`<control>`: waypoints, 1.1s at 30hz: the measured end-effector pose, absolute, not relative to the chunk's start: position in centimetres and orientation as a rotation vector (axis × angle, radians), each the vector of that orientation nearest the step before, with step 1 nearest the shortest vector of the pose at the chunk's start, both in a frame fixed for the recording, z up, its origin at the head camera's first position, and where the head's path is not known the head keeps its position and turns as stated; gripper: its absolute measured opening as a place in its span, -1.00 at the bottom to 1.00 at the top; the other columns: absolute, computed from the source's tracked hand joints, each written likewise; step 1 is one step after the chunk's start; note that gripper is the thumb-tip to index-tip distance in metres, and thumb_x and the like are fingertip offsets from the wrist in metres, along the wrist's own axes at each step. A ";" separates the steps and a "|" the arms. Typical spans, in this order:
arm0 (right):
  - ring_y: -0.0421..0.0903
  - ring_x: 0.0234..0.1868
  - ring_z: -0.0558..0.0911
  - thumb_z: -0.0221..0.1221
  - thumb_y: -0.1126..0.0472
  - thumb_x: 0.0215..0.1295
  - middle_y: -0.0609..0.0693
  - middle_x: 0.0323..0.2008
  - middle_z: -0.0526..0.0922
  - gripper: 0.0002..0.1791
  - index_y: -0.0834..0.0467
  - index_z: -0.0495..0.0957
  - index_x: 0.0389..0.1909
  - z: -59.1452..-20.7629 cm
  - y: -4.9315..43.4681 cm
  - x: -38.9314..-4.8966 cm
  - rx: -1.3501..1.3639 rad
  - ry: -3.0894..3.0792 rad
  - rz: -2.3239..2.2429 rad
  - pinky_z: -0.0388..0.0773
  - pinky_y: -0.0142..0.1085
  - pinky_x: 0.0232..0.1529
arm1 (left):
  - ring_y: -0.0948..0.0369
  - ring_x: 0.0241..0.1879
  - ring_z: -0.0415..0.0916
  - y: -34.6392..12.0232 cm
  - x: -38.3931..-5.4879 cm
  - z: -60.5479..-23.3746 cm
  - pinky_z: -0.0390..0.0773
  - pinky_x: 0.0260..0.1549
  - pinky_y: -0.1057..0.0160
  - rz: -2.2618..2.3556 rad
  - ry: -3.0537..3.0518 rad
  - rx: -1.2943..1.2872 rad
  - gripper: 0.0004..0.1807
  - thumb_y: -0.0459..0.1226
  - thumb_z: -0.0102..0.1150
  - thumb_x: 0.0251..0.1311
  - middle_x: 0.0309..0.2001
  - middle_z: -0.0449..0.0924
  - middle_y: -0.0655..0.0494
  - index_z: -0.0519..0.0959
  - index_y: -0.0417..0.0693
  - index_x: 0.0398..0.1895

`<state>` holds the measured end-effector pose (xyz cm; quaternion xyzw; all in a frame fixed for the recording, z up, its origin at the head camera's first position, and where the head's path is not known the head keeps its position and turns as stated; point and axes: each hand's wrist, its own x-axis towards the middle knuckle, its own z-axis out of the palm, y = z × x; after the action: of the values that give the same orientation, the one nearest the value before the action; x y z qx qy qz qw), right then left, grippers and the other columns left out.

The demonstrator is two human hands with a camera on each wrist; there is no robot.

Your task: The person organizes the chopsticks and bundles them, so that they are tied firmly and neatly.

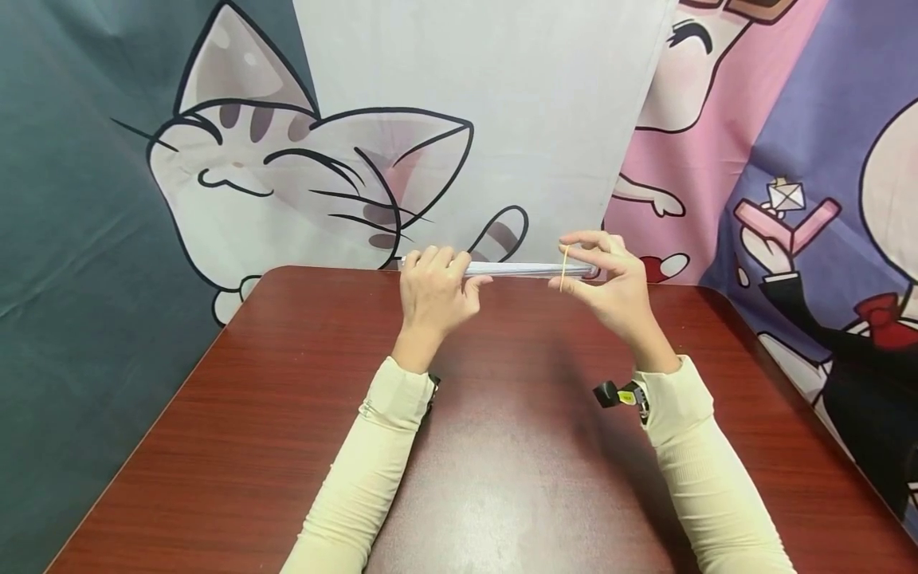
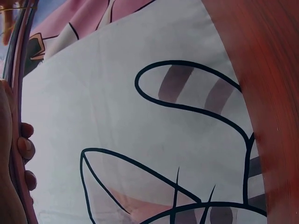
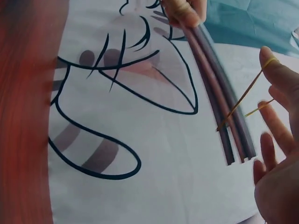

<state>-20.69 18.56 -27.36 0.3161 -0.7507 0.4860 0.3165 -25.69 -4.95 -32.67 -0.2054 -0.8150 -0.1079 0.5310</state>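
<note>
My left hand (image 1: 436,296) grips a bundle of long, thin rods (image 1: 512,269) near its left end, holding it level above the far edge of the table. In the right wrist view the rods (image 3: 210,79) look dark and reddish, with uneven free ends. A thin yellow rubber band (image 1: 564,267) is stretched on the thumb and fingers of my right hand (image 1: 617,281), close to the bundle's right end. Seen from the right wrist, the band (image 3: 243,99) crosses the front of the rods and runs back behind them to a finger.
A reddish-brown wooden table (image 1: 301,414) spreads below both arms. Behind it hangs a cloth backdrop (image 1: 559,96) printed with cartoon figures. A wrist camera (image 1: 610,394) sticks out from the right cuff.
</note>
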 end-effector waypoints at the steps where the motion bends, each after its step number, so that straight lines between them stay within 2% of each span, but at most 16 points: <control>1: -0.08 -0.19 0.43 0.42 0.56 -0.34 0.24 -0.21 0.60 -0.54 0.37 0.64 -0.24 -27.3 18.4 -20.5 0.855 -1.947 1.256 0.37 -0.46 -0.39 | 0.07 -0.46 0.38 -5.0 -25.7 -32.6 0.30 -0.39 0.08 -0.257 -1.951 -0.481 -0.53 0.15 -0.14 0.13 -0.58 0.38 0.10 0.44 -0.03 -0.59; 6: -0.11 -0.37 0.58 0.38 0.68 -0.49 0.24 -0.43 0.63 -0.57 0.44 0.64 -0.39 -27.3 17.2 -19.8 0.929 -1.690 1.208 0.50 -0.45 -0.35 | 0.06 -0.49 0.37 -5.0 -25.6 -32.5 0.29 -0.45 0.08 -0.259 -1.939 -0.469 -0.53 0.15 -0.13 0.12 -0.60 0.37 0.09 0.44 -0.02 -0.61; 10: -0.13 -0.51 0.57 0.39 0.66 -0.51 0.22 -0.55 0.60 -0.62 0.45 0.64 -0.45 -27.6 16.5 -19.4 0.949 -1.563 1.200 0.47 -0.41 -0.40 | 0.04 -0.51 0.35 -5.1 -25.5 -32.1 0.28 -0.45 0.07 -0.277 -1.914 -0.444 -0.50 0.18 -0.13 0.12 -0.61 0.37 0.09 0.43 -0.03 -0.62; 13: -0.18 -0.56 0.58 0.39 0.65 -0.46 0.21 -0.55 0.60 -0.57 0.48 0.62 -0.37 -27.8 16.3 -19.1 0.913 -1.594 1.251 0.50 -0.43 -0.46 | 0.04 -0.52 0.35 -5.2 -25.5 -31.8 0.29 -0.45 0.07 -0.280 -1.901 -0.413 -0.48 0.20 -0.14 0.12 -0.63 0.36 0.08 0.43 -0.04 -0.63; 16: -0.22 -0.55 0.61 0.36 0.66 -0.38 0.17 -0.52 0.61 -0.46 0.48 0.57 -0.18 -28.0 16.4 -18.9 0.823 -1.656 1.375 0.52 -0.42 -0.58 | 0.05 -0.52 0.35 -5.3 -25.4 -31.6 0.29 -0.44 0.08 -0.280 -1.896 -0.391 -0.48 0.20 -0.12 0.10 -0.63 0.35 0.09 0.44 -0.03 -0.63; 21: -0.17 -0.54 0.66 0.34 0.58 -0.20 0.10 -0.46 0.58 -0.33 0.30 0.48 0.09 -28.2 16.4 -18.6 0.622 -1.715 1.633 0.47 -0.33 -0.76 | 0.06 -0.52 0.35 -5.6 -25.3 -31.5 0.30 -0.41 0.09 -0.295 -1.889 -0.367 -0.50 0.20 -0.07 0.07 -0.63 0.35 0.10 0.47 -0.02 -0.61; 25: -0.09 -0.57 0.66 0.34 0.49 -0.11 0.14 -0.46 0.54 -0.31 0.23 0.41 0.16 -28.0 16.3 -18.6 0.533 -1.728 1.779 0.45 -0.29 -0.81 | 0.05 -0.52 0.35 -5.8 -25.2 -31.4 0.30 -0.40 0.08 -0.313 -1.890 -0.368 -0.51 0.19 -0.07 0.07 -0.63 0.34 0.09 0.46 -0.02 -0.61; 30: 0.01 -0.59 0.65 0.35 0.42 -0.07 0.12 -0.47 0.45 -0.31 0.26 0.38 0.18 -27.8 16.5 -18.9 0.449 -1.751 1.860 0.38 -0.26 -0.89 | 0.05 -0.51 0.35 -5.9 -25.2 -31.4 0.29 -0.38 0.07 -0.336 -1.894 -0.376 -0.51 0.19 -0.08 0.08 -0.64 0.33 0.09 0.45 -0.03 -0.62; 33: -0.01 -0.63 0.62 0.36 0.38 -0.06 0.10 -0.49 0.41 -0.34 0.28 0.40 0.16 -27.8 16.6 -19.2 0.404 -1.758 1.889 0.34 -0.25 -0.93 | 0.06 -0.51 0.35 -6.0 -25.2 -31.3 0.30 -0.36 0.07 -0.340 -1.890 -0.379 -0.51 0.18 -0.07 0.07 -0.63 0.35 0.09 0.45 -0.03 -0.61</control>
<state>-19.23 16.64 -27.82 0.1492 -0.6496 0.6980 0.2619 -25.19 -6.02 -31.34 -0.1609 -0.8012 -0.1440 0.5581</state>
